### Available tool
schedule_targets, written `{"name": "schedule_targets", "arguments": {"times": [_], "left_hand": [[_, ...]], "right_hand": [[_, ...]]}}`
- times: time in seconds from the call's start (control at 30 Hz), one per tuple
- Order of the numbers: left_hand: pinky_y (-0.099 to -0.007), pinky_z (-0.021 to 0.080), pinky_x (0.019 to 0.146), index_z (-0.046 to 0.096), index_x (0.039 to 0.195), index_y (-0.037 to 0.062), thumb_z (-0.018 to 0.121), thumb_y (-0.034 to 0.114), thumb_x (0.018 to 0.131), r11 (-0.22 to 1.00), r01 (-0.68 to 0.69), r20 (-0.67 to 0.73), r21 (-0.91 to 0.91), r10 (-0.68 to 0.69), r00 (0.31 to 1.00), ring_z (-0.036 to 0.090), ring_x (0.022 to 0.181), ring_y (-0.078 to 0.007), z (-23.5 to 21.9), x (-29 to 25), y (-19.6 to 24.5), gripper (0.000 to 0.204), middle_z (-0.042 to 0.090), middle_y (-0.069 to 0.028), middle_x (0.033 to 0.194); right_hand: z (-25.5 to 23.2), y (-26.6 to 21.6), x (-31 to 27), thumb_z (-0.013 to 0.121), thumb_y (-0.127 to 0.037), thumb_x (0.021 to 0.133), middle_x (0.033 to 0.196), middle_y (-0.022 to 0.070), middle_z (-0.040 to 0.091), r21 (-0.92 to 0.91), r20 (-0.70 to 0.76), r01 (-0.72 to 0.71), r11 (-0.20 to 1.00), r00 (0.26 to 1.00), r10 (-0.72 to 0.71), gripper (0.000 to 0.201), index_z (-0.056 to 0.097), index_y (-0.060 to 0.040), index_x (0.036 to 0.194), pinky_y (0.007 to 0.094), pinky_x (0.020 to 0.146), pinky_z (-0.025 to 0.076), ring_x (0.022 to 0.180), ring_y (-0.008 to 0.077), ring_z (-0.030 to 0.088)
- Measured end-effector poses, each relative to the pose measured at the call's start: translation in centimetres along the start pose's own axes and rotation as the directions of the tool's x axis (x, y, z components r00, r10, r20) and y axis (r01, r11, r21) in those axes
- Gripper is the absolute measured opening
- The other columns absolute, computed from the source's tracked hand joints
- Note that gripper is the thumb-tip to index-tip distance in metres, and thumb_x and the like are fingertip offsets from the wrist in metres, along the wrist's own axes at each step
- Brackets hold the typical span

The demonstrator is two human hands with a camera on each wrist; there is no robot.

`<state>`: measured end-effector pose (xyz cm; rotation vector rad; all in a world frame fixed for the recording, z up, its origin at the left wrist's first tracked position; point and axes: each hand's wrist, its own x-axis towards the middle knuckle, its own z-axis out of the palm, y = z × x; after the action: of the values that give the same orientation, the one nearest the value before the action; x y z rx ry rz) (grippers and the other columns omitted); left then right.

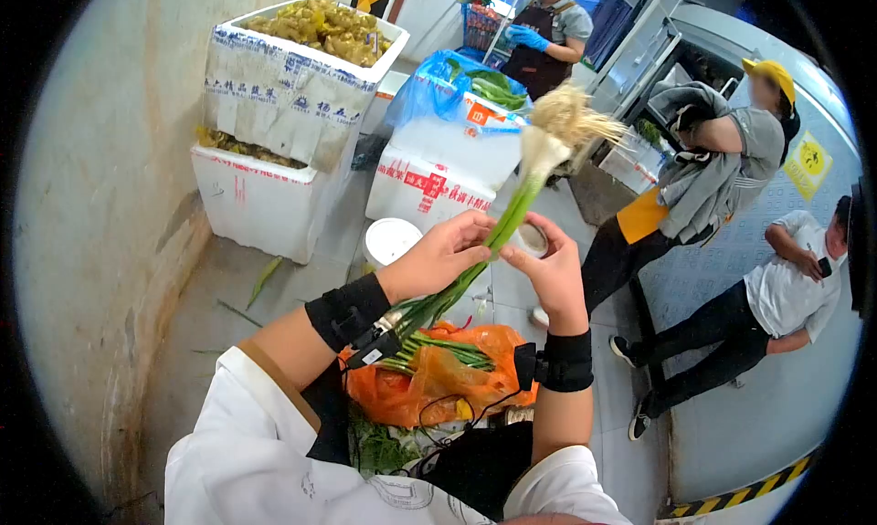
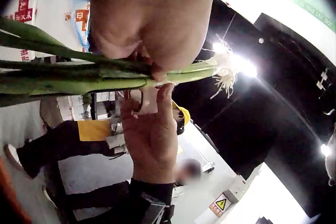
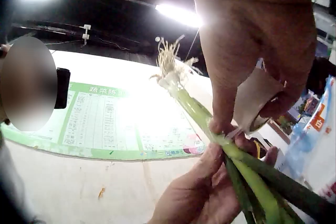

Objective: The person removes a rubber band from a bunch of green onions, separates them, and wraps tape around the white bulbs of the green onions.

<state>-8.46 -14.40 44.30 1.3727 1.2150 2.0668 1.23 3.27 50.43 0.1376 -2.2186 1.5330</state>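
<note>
Green onions (image 1: 512, 210) seen in head view, held up in front of us above an orange bag (image 1: 498, 347), white roots at upper right, leaves running down toward our left wrist. Our left hand (image 1: 437, 258) grips the stems between thumb and fingers; our right hand (image 1: 555, 274) touches them just beside it, its fingers curled round a pale roll (image 1: 532, 239) that looks like clear tape. We note more green stalks (image 1: 443, 353) in the bag, a white tub (image 1: 388, 242) behind the left hand, and foam boxes (image 1: 269, 205) stacked beside the wall. Three people stand farther off, one in a yellow cap (image 1: 775, 82). In left wrist view we record the stems lying nearly level, left hand above them, right thumb raised to them from below, roll behind the stems; a yellow warning sign (image 2: 220, 204) shows at lower right. In right wrist view we see the bunch slanting, roots at upper left, both hands meeting at the stems and the roll within the right hand's fingers; a green-bordered chart (image 3: 100, 121) is on the wall behind.
</note>
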Motion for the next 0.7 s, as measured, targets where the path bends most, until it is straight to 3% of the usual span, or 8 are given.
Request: {"name": "schedule_targets", "arguments": {"times": [0.1,0.13,0.17,0.27,0.33,0.47,0.57,0.7], "left_hand": [[-0.0314,0.046,0.104,0.047,0.134,0.0004,0.052,0.003,0.103,0.998,-0.058,0.037,-0.034,0.059,0.998,0.058,0.121,-0.0146,0.0,0.5,-0.3,0.032,0.061,-0.0072,0.123],[-0.0285,0.045,0.103,0.048,0.136,0.0011,0.051,0.002,0.102,0.995,0.094,0.002,-0.023,-0.094,0.996,0.056,0.121,-0.0117,0.0,0.0,0.2,0.033,0.059,-0.0060,0.123],[-0.0263,0.045,0.101,0.049,0.139,0.0018,0.052,0.001,0.102,0.998,-0.013,-0.067,0.056,0.016,0.998,0.055,0.120,-0.0100,0.2,0.1,-0.2,0.037,0.057,-0.0052,0.125],[-0.0276,0.045,0.102,0.050,0.141,0.0011,0.056,0.001,0.100,0.996,0.032,-0.026,0.088,-0.029,0.999,0.056,0.119,-0.0119,-0.5,-0.2,-0.6,0.042,0.054,-0.0042,0.126],[-0.0302,0.045,0.104,0.048,0.144,0.0008,0.061,0.002,0.098,0.951,-0.120,0.047,0.284,0.111,0.993,0.055,0.120,-0.0134,-0.8,0.1,-0.9,0.048,0.056,-0.0039,0.127],[-0.0321,0.044,0.106,0.047,0.144,-0.0001,0.064,0.004,0.097,0.994,-0.044,-0.011,0.101,0.046,0.999,0.056,0.121,-0.0145,-0.5,0.0,-0.5,0.050,0.059,-0.0049,0.128],[-0.0321,0.045,0.105,0.049,0.142,-0.0004,0.063,0.006,0.099,0.999,-0.040,-0.068,0.012,0.041,0.997,0.057,0.121,-0.0149,-0.7,0.1,-0.6,0.046,0.061,-0.0061,0.130],[-0.0314,0.044,0.105,0.050,0.140,-0.0008,0.059,0.005,0.100,0.998,-0.046,-0.048,0.035,0.047,0.998,0.056,0.121,-0.0148,-0.6,0.4,-0.7,0.041,0.060,-0.0059,0.130]], "right_hand": [[0.6,-0.4,0.2,0.089,-0.007,0.073,0.110,0.0069,0.069,-0.153,-0.070,0.090,0.984,0.992,-0.102,0.055,0.064,0.0054,0.120,0.0294,0.090,0.051,0.100,0.0132,0.062],[0.7,-0.2,0.1,0.089,-0.007,0.072,0.110,0.0072,0.069,-0.153,-0.081,0.082,0.985,0.992,-0.095,0.055,0.064,0.0055,0.120,0.0295,0.090,0.051,0.100,0.0132,0.062],[0.8,0.0,0.0,0.089,-0.007,0.071,0.109,0.0075,0.069,-0.154,-0.093,0.078,0.985,0.991,-0.093,0.055,0.064,0.0057,0.119,0.0296,0.090,0.051,0.100,0.0132,0.062],[1.3,0.5,0.1,0.089,-0.007,0.070,0.109,0.0080,0.069,-0.170,-0.143,0.080,0.982,0.984,-0.105,0.055,0.065,0.0053,0.117,0.0297,0.090,0.050,0.099,0.0133,0.063],[1.3,0.6,0.2,0.090,-0.008,0.070,0.109,0.0081,0.069,-0.161,-0.157,0.084,0.983,0.981,-0.109,0.055,0.064,0.0054,0.117,0.0296,0.090,0.050,0.100,0.0134,0.062],[1.9,0.5,0.3,0.090,-0.009,0.071,0.110,0.0084,0.069,-0.122,-0.166,0.008,0.993,0.986,-0.029,0.055,0.064,0.0056,0.117,0.0294,0.091,0.050,0.101,0.0137,0.062],[1.6,0.6,0.4,0.090,-0.009,0.071,0.110,0.0080,0.069,-0.053,-0.132,0.049,0.997,0.990,-0.056,0.056,0.064,0.0051,0.118,0.0290,0.091,0.050,0.100,0.0140,0.063],[1.2,0.7,0.6,0.091,-0.009,0.071,0.110,0.0077,0.070,-0.008,-0.121,0.029,1.000,0.992,-0.030,0.054,0.066,0.0037,0.116,0.0289,0.092,0.050,0.100,0.0140,0.063]]}}
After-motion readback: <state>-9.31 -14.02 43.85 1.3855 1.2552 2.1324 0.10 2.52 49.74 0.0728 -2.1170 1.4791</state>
